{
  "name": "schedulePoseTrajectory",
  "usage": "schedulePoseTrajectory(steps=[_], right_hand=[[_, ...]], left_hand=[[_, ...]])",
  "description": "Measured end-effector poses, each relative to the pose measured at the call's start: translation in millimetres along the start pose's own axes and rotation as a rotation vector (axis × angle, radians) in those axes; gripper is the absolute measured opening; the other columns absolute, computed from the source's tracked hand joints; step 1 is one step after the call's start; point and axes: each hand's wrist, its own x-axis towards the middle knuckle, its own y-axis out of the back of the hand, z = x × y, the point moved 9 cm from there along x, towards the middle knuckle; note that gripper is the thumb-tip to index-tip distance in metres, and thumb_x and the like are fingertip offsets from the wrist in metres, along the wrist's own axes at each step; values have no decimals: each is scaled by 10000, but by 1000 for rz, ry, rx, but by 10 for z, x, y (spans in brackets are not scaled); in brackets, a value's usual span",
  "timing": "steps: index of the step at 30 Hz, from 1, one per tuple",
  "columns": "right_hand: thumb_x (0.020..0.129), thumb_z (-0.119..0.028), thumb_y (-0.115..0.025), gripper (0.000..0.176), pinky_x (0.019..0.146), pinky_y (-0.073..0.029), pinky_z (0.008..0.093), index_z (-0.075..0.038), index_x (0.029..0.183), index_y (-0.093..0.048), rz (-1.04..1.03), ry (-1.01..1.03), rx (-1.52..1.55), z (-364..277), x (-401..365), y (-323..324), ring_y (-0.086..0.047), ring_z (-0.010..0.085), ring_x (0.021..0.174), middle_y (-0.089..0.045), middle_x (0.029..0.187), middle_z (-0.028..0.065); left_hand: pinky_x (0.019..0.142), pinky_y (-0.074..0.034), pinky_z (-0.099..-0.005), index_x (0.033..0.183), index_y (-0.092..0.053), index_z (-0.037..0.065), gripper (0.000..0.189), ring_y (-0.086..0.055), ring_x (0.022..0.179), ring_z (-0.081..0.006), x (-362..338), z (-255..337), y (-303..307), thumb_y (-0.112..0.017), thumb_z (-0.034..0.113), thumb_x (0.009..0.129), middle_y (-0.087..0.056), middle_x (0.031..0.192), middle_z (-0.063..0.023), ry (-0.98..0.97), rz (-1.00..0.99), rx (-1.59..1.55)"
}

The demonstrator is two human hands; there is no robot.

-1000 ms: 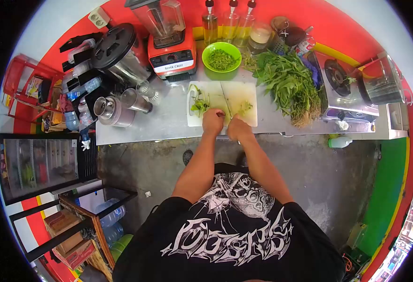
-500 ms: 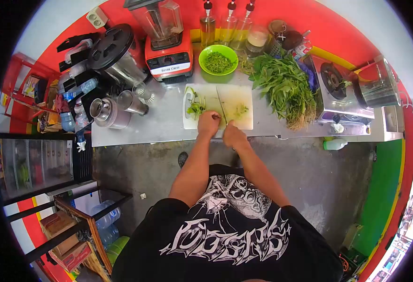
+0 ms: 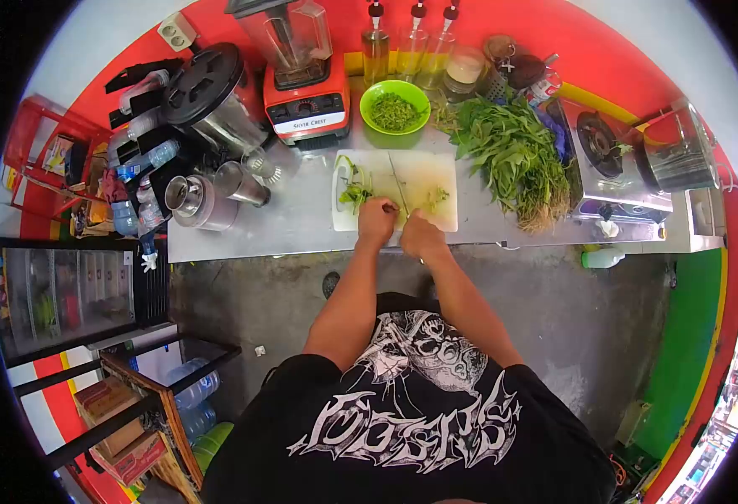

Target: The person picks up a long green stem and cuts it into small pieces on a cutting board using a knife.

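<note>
A white cutting board (image 3: 352, 221) lies at the counter's front edge. My right hand (image 3: 422, 235) is closed round the handle of a knife (image 3: 399, 183), whose blade points away from me across the board. Just left of the blade, my left hand (image 3: 376, 222) is closed on green stems; their held ends are mostly hidden by the fingers. Leafy greens (image 3: 354, 194) lie on the board's left part, and small cut bits (image 3: 438, 197) on its right. Behind the board stands a green bowl (image 3: 370, 117) with chopped greens (image 3: 393, 112).
A large bunch of leafy greens (image 3: 512, 155) lies right of the board, beside a gas stove (image 3: 591, 185). A red blender (image 3: 307, 113), bottles (image 3: 375, 55) and a jar (image 3: 464, 69) stand behind. Metal cups (image 3: 238, 185) are at the left.
The whole view has shifted slightly, with things appearing a little further right. My hands have moved slightly closer together, both still closed, and the knife blade is tilted a little more.
</note>
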Motion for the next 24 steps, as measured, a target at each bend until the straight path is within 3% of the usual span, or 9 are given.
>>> schedulePoseTrajectory(steps=[7,10,12,16,18,21,24], right_hand=[[911,-139,-522,422,968,-496,509,73,1264,-426,15,-7,43,22,-36,-129,-652,452,1109,-663,1145,332],[919,-153,-514,399,975,-487,522,61,1246,-433,12,26,47,1,-24,-44,-643,460,1121,-656,1153,339],[895,-170,-587,485,1004,-486,492,46,1289,-405,-25,-32,19,37,-60,-52,-638,418,1170,-669,1175,300],[900,-160,-564,464,1008,-481,493,48,1287,-417,17,-28,62,88,-27,-159,-638,419,1170,-659,1201,305],[949,-239,-516,432,995,-473,535,58,1253,-439,-15,-2,54,102,37,-118,-626,452,1160,-652,1200,312],[932,-196,-520,434,991,-480,529,59,1271,-431,23,39,76,106,84,-23,-630,459,1149,-653,1181,326],[914,-168,-539,442,989,-488,518,64,1276,-434,-16,10,38,64,-49,-27,-636,459,1141,-651,1169,337]], left_hand=[[759,-560,-391,834,-750,37,82,-712,805,-300,-5,-53,-32,-711,65,768,-734,856,-156,28,18,21],[750,-564,-355,842,-748,25,97,-713,772,-263,-2,-65,-27,-754,64,754,-734,832,-144,17,45,35],[754,-561,-391,851,-750,33,92,-718,787,-304,-10,-17,-29,-695,55,780,-734,827,-157,-17,17,8],[752,-559,-396,847,-747,29,91,-719,784,-304,-71,39,28,-683,51,786,-732,825,-161,13,66,-9],[772,-555,-410,845,-746,29,101,-711,806,-319,-54,-4,-7,-665,56,791,-725,838,-174,17,45,-19],[797,-550,-424,853,-750,33,126,-699,848,-342,-73,7,13,-641,66,799,-715,867,-195,-57,103,16],[809,-544,-440,871,-755,49,143,-685,877,-368,-135,33,40,-630,82,811,-706,892,-204,-9,91,17]])
